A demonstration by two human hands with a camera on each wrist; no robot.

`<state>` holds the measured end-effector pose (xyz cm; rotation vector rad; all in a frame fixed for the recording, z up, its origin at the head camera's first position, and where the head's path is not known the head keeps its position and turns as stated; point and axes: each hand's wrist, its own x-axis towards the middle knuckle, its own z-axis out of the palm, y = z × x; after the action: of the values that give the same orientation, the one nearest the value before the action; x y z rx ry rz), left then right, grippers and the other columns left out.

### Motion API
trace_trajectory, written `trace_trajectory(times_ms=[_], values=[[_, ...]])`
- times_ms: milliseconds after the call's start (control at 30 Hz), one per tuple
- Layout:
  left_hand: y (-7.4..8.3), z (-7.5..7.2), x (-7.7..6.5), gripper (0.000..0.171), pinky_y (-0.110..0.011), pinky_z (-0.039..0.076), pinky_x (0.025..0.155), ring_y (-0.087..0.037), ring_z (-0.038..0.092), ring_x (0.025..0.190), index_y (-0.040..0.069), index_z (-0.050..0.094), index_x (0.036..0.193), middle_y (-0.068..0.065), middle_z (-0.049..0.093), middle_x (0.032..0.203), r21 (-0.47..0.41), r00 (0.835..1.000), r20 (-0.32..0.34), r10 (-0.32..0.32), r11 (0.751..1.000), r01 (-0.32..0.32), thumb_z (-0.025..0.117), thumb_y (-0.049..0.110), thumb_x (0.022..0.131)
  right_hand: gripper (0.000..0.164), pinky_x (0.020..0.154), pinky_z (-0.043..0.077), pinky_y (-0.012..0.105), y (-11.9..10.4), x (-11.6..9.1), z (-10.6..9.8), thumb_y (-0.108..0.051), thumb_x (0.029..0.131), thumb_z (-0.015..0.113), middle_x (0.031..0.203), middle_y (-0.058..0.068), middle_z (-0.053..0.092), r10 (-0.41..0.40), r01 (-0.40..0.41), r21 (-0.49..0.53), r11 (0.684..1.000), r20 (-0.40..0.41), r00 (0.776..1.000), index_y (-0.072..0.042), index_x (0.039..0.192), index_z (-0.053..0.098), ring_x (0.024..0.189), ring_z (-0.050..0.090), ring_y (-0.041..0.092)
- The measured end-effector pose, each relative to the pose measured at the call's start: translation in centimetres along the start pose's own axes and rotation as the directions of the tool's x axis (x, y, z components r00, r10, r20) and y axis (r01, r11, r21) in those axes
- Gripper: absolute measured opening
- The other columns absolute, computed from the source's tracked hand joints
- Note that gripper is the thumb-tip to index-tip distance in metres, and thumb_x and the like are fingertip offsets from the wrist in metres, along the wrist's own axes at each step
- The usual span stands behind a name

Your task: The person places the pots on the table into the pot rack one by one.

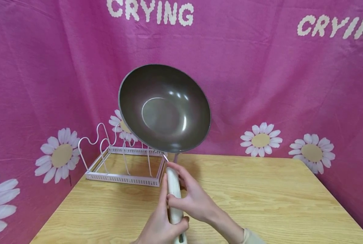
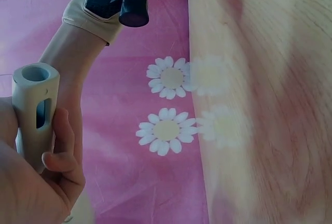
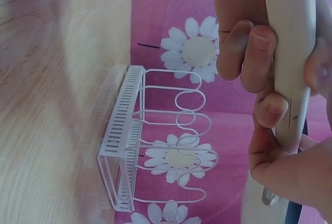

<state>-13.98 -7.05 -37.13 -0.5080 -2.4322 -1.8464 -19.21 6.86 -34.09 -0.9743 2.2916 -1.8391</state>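
A dark-coated wok (image 1: 164, 108) is held up above the table in the head view, tilted so that its inside faces me. Its cream handle (image 1: 176, 210) points down toward me. My left hand (image 1: 160, 223) grips the lower part of the handle, and my right hand (image 1: 196, 198) grips it higher up, near the pan. The handle's hollow end (image 2: 36, 86) with its slot shows in the left wrist view. A white wire rack (image 1: 123, 181) stands on the table, left of the handle and partly behind the wok.
The wooden table (image 1: 260, 200) spreads out under the hands and to the right. A pink cloth (image 1: 245, 84) with daisies and white letters hangs behind and at the sides. In the right wrist view, the rack (image 3: 122, 115) has several upright wire loops.
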Motion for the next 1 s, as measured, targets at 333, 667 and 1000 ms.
trace_trajectory(times_ms=[333, 667, 1000], values=[[0.0, 0.0, 0.1, 0.118, -0.025, 0.054, 0.073, -0.022, 0.061, 0.096, 0.037, -0.003, 0.159, -0.028, 0.028, 0.156, -0.076, 0.996, -0.091, 0.013, 0.997, -0.02, 0.066, -0.002, 0.073, 0.08, 0.091, 0.053, 0.033, -0.2, 0.9, 0.4, -0.004, 0.082, 0.064, 0.141, 0.008, 0.049, -0.006, 0.006, 0.027, 1.0, 0.019, 1.0, -0.028, 0.152, 0.034, 0.118, 0.057, 0.025], [0.0, -1.3, -0.3, 0.114, -0.025, 0.054, 0.066, -0.014, 0.062, 0.079, 0.035, 0.009, 0.16, -0.03, 0.042, 0.145, 0.008, 0.985, -0.169, 0.044, 0.999, -0.044, 0.068, -0.004, 0.07, 0.079, 0.097, 0.05, 0.034, -0.1, 1.6, 1.3, -0.008, 0.083, 0.069, 0.139, 0.01, 0.052, -0.062, 0.061, 0.056, 0.997, 0.033, 0.998, -0.031, 0.149, 0.033, 0.116, 0.061, 0.023], [-0.3, -2.1, -0.6, 0.114, -0.025, 0.05, 0.072, -0.016, 0.06, 0.086, 0.036, 0.02, 0.158, -0.018, 0.062, 0.13, 0.299, 0.951, -0.277, 0.135, 0.953, -0.048, 0.073, 0.0, 0.064, 0.079, 0.088, 0.055, 0.031, -0.1, 1.9, 1.8, -0.006, 0.086, 0.07, 0.139, 0.012, 0.049, -0.079, 0.073, 0.08, 0.994, 0.08, 0.994, -0.031, 0.149, 0.029, 0.116, 0.061, 0.022]])
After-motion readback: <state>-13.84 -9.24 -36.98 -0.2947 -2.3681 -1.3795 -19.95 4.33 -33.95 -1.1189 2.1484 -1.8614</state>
